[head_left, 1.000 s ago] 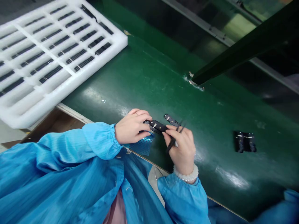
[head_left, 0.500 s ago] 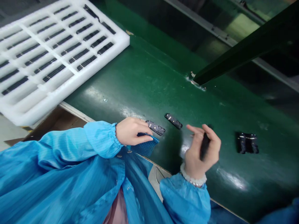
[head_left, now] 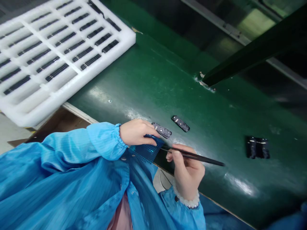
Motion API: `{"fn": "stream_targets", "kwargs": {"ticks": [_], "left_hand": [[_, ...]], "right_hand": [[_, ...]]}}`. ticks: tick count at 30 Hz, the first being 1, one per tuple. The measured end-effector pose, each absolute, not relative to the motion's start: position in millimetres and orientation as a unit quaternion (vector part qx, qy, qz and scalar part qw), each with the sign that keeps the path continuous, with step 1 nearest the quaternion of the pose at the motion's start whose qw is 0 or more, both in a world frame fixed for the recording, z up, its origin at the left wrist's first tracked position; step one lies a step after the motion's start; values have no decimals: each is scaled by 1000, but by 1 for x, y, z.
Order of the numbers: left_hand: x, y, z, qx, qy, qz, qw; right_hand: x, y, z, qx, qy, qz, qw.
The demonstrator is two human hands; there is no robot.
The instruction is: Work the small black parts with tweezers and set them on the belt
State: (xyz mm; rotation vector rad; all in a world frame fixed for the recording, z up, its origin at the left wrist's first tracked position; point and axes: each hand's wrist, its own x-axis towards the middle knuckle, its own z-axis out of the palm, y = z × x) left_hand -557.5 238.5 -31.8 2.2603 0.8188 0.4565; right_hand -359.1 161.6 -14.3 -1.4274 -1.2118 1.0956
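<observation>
My left hand rests at the near edge of the green belt, its fingers curled and pressing on a blue dotted sheet. A small black part lies just past its fingertips, and a second black part lies a little farther right. My right hand is closed around black tweezers, whose tips point left at the blue sheet's edge. Both arms wear blue sleeves, and a white bead bracelet circles the right wrist.
A white foam tray with several slots of thin black strips overhangs the belt at the upper left. A pair of black parts lies on the belt at the right. A dark bar crosses above the belt's far side.
My right hand left the black part, swung out to the right, then came back with the tweezers turned so their tips meet the blue sheet. The left hand let go of the part and pressed on the sheet.
</observation>
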Motion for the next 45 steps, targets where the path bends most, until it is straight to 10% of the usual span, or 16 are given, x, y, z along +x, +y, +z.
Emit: {"fn": "stream_targets", "kwargs": {"ticks": [45], "left_hand": [[-554,238,-29,873,332,155,321]], "right_hand": [[-363,169,-21,-567,-601,361,433]]}}
